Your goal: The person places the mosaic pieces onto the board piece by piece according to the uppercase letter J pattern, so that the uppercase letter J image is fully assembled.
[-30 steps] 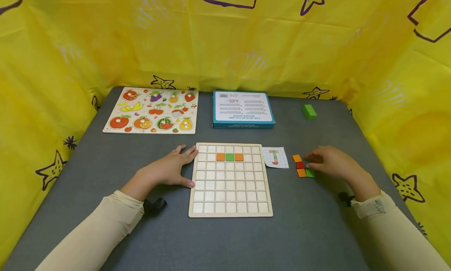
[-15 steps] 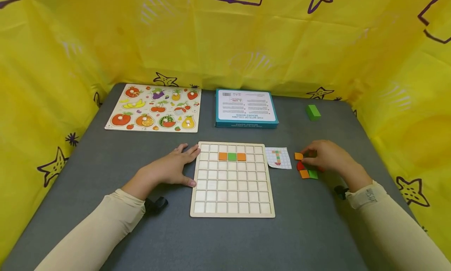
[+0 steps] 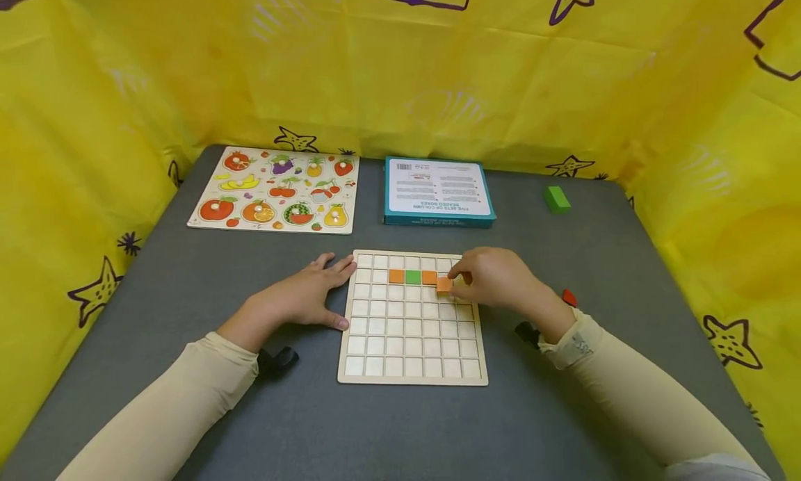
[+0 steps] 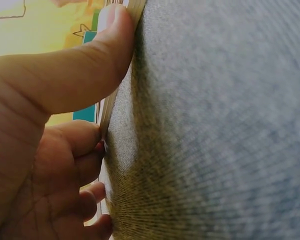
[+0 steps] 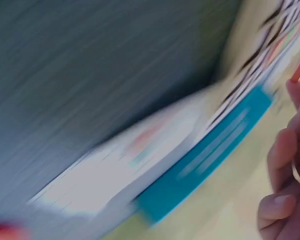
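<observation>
A pale wooden grid board [image 3: 413, 381] lies in front of me, with an orange tile [image 3: 397, 277], a green tile [image 3: 413, 277] and another orange tile [image 3: 428, 278] side by side in its second row. My left hand [image 3: 303, 297] is spread against the board's left edge, thumb and fingertips on the rim. Over the upper right of the grid, my right hand [image 3: 500, 279] pinches an orange square tile [image 3: 443, 287], also seen edge-on in the right wrist view. The pattern card [image 5: 85, 185], blurred there, is hidden behind that hand in the head view.
A red piece [image 3: 569, 297] shows beyond the right forearm, which covers the other loose tiles. Farther back are a fruit puzzle board [image 3: 275, 189], a teal box [image 3: 438, 191] and a green block [image 3: 557, 199]. Yellow cloth [image 3: 400, 64] surrounds the table.
My right hand has picked up an orange tile from the loose pile and moved left with it over the grid. The left hand stays at the board's edge.
</observation>
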Demonstrator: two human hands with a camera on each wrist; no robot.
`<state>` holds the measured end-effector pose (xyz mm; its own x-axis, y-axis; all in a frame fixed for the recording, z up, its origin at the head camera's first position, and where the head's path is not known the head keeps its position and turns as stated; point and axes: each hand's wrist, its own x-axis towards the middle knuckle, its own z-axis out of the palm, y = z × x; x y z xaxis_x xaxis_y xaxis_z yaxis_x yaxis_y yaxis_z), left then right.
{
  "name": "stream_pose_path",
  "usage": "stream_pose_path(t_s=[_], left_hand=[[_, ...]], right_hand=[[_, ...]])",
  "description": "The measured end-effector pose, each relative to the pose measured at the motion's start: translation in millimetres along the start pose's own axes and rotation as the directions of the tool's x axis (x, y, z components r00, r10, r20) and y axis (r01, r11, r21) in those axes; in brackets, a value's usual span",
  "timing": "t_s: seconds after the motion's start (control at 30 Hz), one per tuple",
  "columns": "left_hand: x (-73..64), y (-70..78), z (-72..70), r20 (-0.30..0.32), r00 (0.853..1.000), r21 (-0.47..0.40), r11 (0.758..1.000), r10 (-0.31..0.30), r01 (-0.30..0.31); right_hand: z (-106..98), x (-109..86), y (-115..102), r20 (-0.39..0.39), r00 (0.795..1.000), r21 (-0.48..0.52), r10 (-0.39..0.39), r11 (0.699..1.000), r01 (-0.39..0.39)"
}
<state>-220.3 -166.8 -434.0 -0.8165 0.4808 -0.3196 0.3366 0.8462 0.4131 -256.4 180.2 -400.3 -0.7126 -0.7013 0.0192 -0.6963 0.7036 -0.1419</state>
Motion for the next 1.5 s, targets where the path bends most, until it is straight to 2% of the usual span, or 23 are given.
stream_pose_path(t_s=[0.13, 0.27, 0.53, 0.7, 0.93, 1.07, 1.3, 1.5], left_hand=[[2.6, 1.0, 0.0, 0.009, 1.0, -0.003, 1.0, 0.003, -0.003], [2.3, 1.1, 0.0, 0.01, 1.0, -0.005, 1.0, -0.002, 0.002], [1.9, 0.8, 0.3, 0.0, 1.0, 0.001, 1.0, -0.006, 0.006], [2.2, -0.1, -0.2, -0.006, 1.0, 0.006, 1.0, 0.003, -0.003], [1.0, -1.0, 0.8, -0.009, 1.0, 0.003, 1.0, 0.003, -0.003], [0.9, -1.3, 1.3, -0.012, 1.0, 0.001, 1.0, 0.005, -0.005], [0.9, -1.6, 1.0, -0.01, 1.0, 0.002, 1.0, 0.005, -0.005], [1.1, -2.9, 1.3, -0.006, 1.0, 0.007, 1.0, 0.009, -0.008]], right_hand=[[6, 18.9, -27, 0.003, 0.999, -0.009, -0.046, 0.999, 0.046], [10, 29.6, -38, 0.02, 0.998, -0.037, -0.055, 0.998, 0.056], [17, 36.6, -39, 0.057, 0.996, -0.031, -0.065, 0.997, 0.067], [17, 37.5, -39, 0.08, 0.996, -0.026, -0.037, 0.999, 0.039], [20, 40.3, -40, 0.056, 0.996, -0.04, -0.069, 0.997, 0.071], [20, 41.8, -42, 0.055, 0.997, -0.062, -0.056, 0.996, 0.059], [20, 43.2, -43, 0.047, 0.994, -0.01, -0.095, 0.995, 0.096], [21, 42.3, -42, 0.043, 0.994, -0.048, -0.1, 0.994, 0.102]])
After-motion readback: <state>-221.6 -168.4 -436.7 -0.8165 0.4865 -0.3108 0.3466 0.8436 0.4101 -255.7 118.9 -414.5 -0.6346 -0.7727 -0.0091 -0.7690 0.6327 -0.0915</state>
